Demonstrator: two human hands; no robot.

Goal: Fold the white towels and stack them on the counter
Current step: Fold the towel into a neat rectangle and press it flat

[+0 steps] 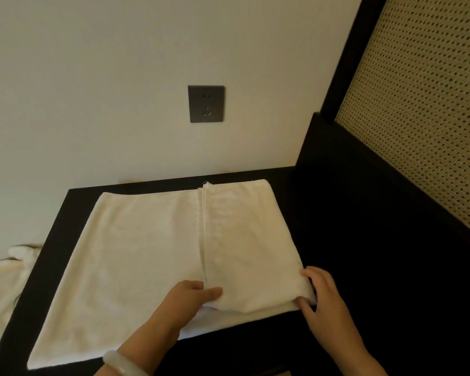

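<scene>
The left hand [193, 294] pinches the near edge of a folded-over layer of a white terry towel [147, 253]. Its thumb lies on top; the other fingers are tucked beneath the cloth and cannot be seen. A pale, smooth stone bangle [122, 363] circles that wrist, partly cut off by the bottom edge of the view.

The right hand [320, 294] curls round the near right corner of the same folded layer — fingertips on the side edge, thumb pressing the front edge. Its palm faces away, so how deep the grip goes is unclear.

The towel lies flat on a black desk [364, 267], covering most of its left and middle. Its right part is doubled over, with a hemmed edge running from the far side towards the hands. How many layers sit beneath is hard to tell.

Left of the desk and lower down, a rumpled heap of white cloth [3, 280] is cut off by the frame — likely more towels, though the surface under it is hidden.

Behind, a cream wall [92, 77] carries a dark grey square power socket [206, 103]. At right stands a woven cane panel [418, 104] in a black frame.
</scene>
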